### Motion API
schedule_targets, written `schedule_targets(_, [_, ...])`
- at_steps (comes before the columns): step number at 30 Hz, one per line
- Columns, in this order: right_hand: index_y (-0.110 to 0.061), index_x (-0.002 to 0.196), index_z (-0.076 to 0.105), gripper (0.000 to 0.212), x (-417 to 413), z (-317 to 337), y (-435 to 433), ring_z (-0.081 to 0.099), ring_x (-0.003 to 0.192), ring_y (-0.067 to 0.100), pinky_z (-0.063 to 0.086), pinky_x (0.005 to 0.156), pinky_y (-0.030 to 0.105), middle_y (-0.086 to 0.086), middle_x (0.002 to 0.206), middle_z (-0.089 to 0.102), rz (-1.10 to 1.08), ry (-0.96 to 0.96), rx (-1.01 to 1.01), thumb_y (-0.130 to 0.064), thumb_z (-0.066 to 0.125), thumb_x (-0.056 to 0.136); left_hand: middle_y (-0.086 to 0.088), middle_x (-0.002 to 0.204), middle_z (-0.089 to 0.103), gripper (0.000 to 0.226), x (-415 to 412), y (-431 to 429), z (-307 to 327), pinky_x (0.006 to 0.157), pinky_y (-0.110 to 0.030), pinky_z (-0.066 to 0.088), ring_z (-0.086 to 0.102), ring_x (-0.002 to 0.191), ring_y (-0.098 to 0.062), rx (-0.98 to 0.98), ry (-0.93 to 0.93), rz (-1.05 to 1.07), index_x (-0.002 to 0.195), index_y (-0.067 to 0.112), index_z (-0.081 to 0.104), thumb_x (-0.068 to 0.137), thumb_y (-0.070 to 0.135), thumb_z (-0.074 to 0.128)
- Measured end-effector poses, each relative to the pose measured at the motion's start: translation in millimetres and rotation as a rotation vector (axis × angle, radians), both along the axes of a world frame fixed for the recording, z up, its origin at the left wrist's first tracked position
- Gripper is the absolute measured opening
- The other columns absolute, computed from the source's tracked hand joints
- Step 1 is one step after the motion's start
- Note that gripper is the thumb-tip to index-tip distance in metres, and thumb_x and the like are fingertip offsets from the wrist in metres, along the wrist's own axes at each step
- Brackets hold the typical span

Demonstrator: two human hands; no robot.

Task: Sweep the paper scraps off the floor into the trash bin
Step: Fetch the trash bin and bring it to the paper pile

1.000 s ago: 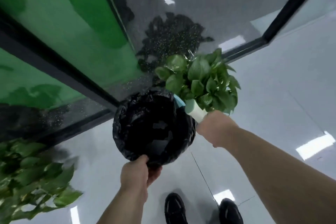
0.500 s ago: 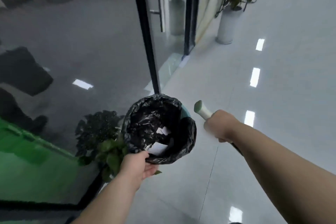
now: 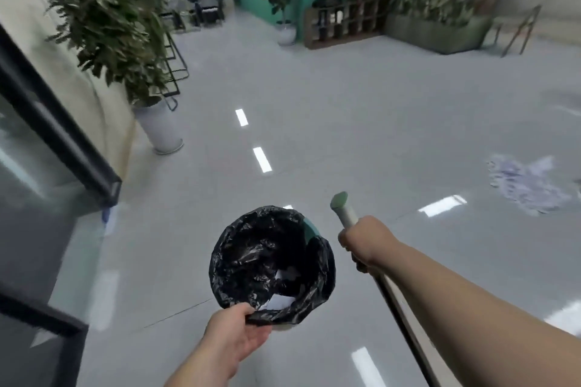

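While the left hand [image 3: 234, 334] pinches the near rim of the trash bin [image 3: 325, 267], thumb over and fingers under, black liner bag [image 3: 251, 248] caught in the grip, the right hand [image 3: 364, 240] is curled round the broom handle [image 3: 344, 210] just below its green end cap. The broom head is out of view. The bin looks carried, not set down.

A few white scraps [image 3: 279, 300] lie in the bottom of the bin. The main pile of paper scraps [image 3: 528, 188] sits on the glossy grey floor [image 3: 314, 135], far right, well apart from the bin and blurred.

Handling judgement:
- The bin is probably small, light plastic, so a one-hand rim hold is fine.
- The liner is thin, slick and loose. Gripping the rim through it makes sense, since the bag alone would likely slip or tear.
- The scraps are near weightless and likely to skate or flutter on the polished floor, so low, short strokes suit.
- The handle is stiff and light, but a top-end grip gives weak control. A second hand lower on the shaft would help once the bin is set down by the pile.
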State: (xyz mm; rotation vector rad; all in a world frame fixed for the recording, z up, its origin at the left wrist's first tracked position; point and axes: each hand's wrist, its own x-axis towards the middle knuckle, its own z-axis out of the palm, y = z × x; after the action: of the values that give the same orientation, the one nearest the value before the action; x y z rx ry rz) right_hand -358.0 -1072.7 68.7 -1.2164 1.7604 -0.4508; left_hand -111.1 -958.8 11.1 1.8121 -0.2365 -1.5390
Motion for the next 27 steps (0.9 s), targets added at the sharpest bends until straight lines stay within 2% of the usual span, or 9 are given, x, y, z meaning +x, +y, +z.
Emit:
schedule_targets(7, [0.004, 0.087, 0.058, 0.023, -135.6, -6.3, -38.4, 0.049, 0.041, 0.024, 0.040, 0.047, 0.030, 0.015, 0.061, 0.054, -0.322, -0.053, 0.072, -0.009, 0.051, 0.069, -0.030, 0.099, 0.074, 0.017, -128.1, -122.5, -11.6, 0.052, -0.034, 0.062, 0.075, 0.084, -0.039, 0.043, 0.102, -0.278, 0.111, -0.008, 0.060, 0.101, 0.004, 0.052])
schedule_targets(12, [-0.001, 0.081, 0.055, 0.014, -204.2, -23.0, -75.1, 0.046, 0.047, 0.024, 0.038, 0.052, 0.033, 0.012, 0.061, 0.051, -0.498, -0.045, 0.141, -0.009, 0.053, 0.070, -0.031, 0.095, 0.075, 0.019, -195.7, -213.2, -35.8, 0.059, -0.039, 0.062, 0.073, 0.086, -0.040, 0.091, 0.168, -0.432, 0.114, -0.010, 0.057, 0.102, 0.002, 0.051])
schedule_targets(19, [-0.002, 0.079, 0.054, 0.005, -279.6, -46.2, -193.4, 0.044, 0.042, 0.022, 0.035, 0.044, 0.022, 0.011, 0.059, 0.050, -0.696, -0.013, 0.153, -0.007, 0.054, 0.077, -0.030, 0.097, 0.075, 0.020, -278.8, -376.2, -77.1, 0.058, -0.037, 0.063, 0.074, 0.081, -0.041, 0.143, 0.196, -0.609, 0.116, -0.010, 0.058, 0.101, 0.002, 0.050])
schedule_targets(23, [-0.002, 0.076, 0.055, 0.006, -314.1, -54.2, -266.9, 0.051, 0.045, 0.027, 0.038, 0.047, 0.027, 0.015, 0.063, 0.053, -0.765, 0.042, 0.160, -0.008, 0.052, 0.075, -0.028, 0.094, 0.076, 0.020, -322.9, -463.8, -74.6, 0.062, -0.039, 0.065, 0.076, 0.081, -0.041, 0.152, 0.201, -0.705, 0.115, -0.010, 0.058, 0.101, 0.001, 0.049])
schedule_targets(25, [-0.003, 0.072, 0.054, 0.006, -333.9, -60.9, -293.0, 0.053, 0.051, 0.029, 0.041, 0.052, 0.033, 0.016, 0.068, 0.054, -0.780, 0.064, 0.173, -0.007, 0.053, 0.076, -0.027, 0.090, 0.076, 0.018, -347.2, -502.3, -72.6, 0.057, -0.038, 0.064, 0.075, 0.077, -0.040, 0.149, 0.172, -0.736, 0.112, -0.010, 0.058, 0.101, 0.000, 0.049])
schedule_targets(27, [-0.002, 0.073, 0.055, 0.007, -358.2, -68.5, -312.5, 0.051, 0.048, 0.028, 0.040, 0.052, 0.033, 0.014, 0.064, 0.053, -0.860, 0.044, 0.178, -0.009, 0.056, 0.075, -0.028, 0.086, 0.076, 0.016, -373.5, -536.8, -72.0, 0.052, -0.035, 0.063, 0.074, 0.071, -0.039, 0.150, 0.151, -0.767, 0.109, -0.011, 0.058, 0.101, 0.000, 0.049])
